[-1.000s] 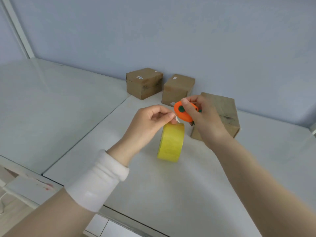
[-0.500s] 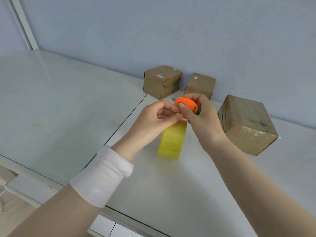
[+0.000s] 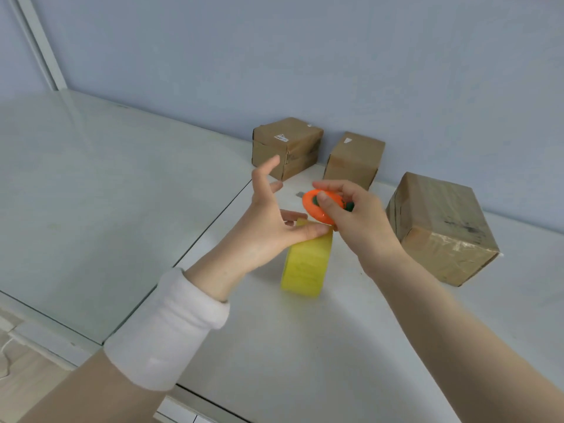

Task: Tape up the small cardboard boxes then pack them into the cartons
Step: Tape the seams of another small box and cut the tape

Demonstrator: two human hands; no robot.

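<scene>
White tabletop [image 3: 305, 361] under a blue-grey wall, and all the action sits dead centre; left hand [image 3: 265, 230] first: thumb and one finger nip the top of the yellow tape roll [image 3: 305, 264], the other fingers splayed wide and straight, index pointing up; whether it's the loose end or the rim in that nip, I can't tell. Right hand [image 3: 360, 224] right alongside, fingers curled round the orange cutter [image 3: 317, 209], thumb on its green middle, a sliver of grey poking out on the far side that may be the blade; cutter hovers just above the roll's top, almost touching the left thumb. Roll stands on edge on the table, between the two wrists; white wristband [image 3: 171, 325] on the left one. Further out, three small cardboard boxes: the nearest box [image 3: 439, 230] just right of the right hand, glossy tape across its faces; two more, the left box [image 3: 287, 145] and the middle box [image 3: 354, 160], back against the wall. No cartons in sight. My read: this is the taping stage, freeing or cutting the tape; next calls for a firm hold on the end, a pull to box length, a clean slice, blade away from the left fingers.
</scene>
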